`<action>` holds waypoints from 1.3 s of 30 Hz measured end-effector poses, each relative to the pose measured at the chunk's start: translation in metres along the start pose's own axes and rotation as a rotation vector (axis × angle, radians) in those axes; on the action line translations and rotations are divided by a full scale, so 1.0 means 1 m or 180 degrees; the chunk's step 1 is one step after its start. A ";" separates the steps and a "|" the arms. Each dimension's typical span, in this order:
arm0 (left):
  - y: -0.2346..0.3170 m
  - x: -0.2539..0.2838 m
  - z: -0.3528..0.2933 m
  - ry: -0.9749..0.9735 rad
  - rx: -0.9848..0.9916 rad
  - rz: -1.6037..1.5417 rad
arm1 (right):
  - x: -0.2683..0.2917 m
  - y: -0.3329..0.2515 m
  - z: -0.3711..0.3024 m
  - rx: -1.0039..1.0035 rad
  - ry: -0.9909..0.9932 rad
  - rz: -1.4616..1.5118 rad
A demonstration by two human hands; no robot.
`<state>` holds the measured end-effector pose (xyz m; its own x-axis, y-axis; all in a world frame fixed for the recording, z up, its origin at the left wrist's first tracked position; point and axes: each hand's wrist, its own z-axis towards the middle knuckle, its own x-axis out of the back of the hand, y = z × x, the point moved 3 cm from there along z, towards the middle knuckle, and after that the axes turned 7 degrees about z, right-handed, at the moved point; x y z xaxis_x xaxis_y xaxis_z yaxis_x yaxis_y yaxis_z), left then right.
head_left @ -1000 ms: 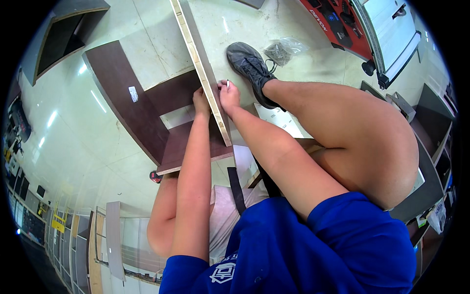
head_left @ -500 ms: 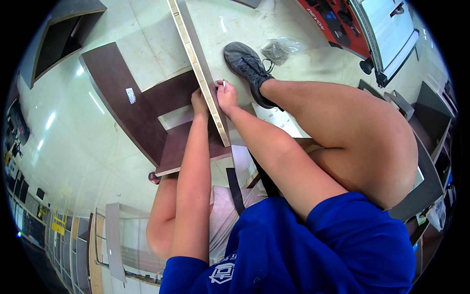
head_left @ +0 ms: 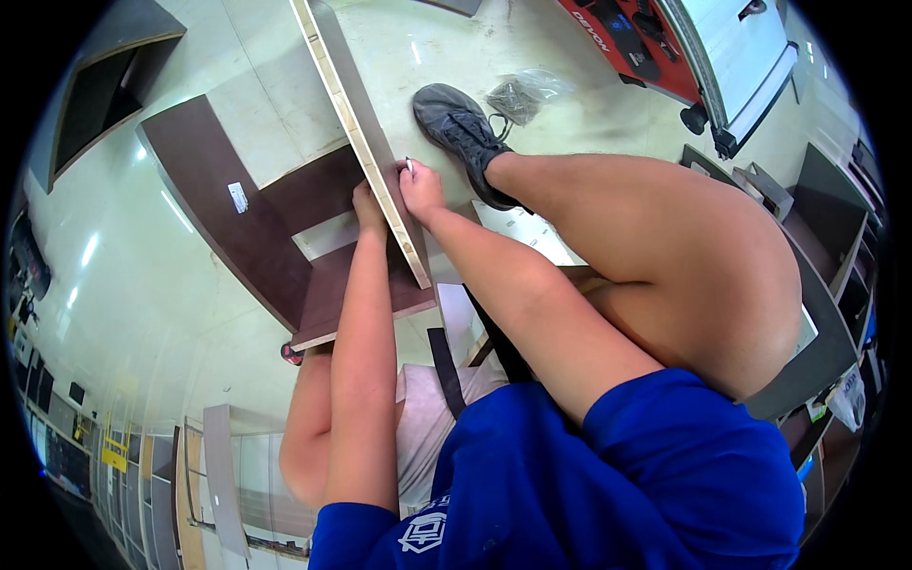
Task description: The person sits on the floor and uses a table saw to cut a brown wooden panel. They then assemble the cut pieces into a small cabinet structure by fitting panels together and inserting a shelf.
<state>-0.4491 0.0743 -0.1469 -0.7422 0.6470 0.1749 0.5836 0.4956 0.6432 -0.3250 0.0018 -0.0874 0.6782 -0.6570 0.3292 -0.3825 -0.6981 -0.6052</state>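
Note:
An open, dark brown wooden cabinet frame (head_left: 214,161) lies in front of me, with a panel (head_left: 366,142) standing along its right side, its pale raw edge toward me. My left hand (head_left: 369,209) is inside the frame, close against the panel's left face; its fingers are mostly hidden there. On the panel's other side, my right hand (head_left: 421,190) is closed in a pinch at the right face. A small, slim, whitish piece (head_left: 409,165) pokes out of its fingers, too small to name.
My right shoe (head_left: 458,133) stands beyond the panel, beside a clear bag of small hardware (head_left: 518,100). A red case (head_left: 627,38) and a wheeled white-topped unit (head_left: 731,66) stand at far right. Dark board parts (head_left: 826,209) stack along the right; another dark box (head_left: 104,85) sits far left.
The whole view has shifted slightly, so the cabinet and my arms appear a little further left. Both hands keep their places on either side of the panel.

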 end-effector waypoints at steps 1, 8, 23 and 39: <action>0.000 -0.002 0.001 -0.0036 -0.0124 -0.0090 | 0.000 0.000 0.000 0.0024 -0.0017 0.0008; -0.023 0.000 0.017 -0.0086 -0.1128 0.1542 | -0.005 0.011 0.005 0.0485 0.0080 0.0182; -0.020 0.002 0.014 0.0021 -0.1101 0.1367 | -0.007 0.012 0.007 0.0379 0.0050 0.0387; 0.115 0.048 -0.045 0.0073 -0.0203 0.1240 | 0.031 0.097 0.008 -0.1066 0.0376 0.0295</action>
<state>-0.4327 0.1361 -0.0314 -0.4767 0.7661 0.4311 0.8019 0.1779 0.5704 -0.3362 -0.0840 -0.1416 0.5615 -0.7365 0.3774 -0.6364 -0.6758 -0.3719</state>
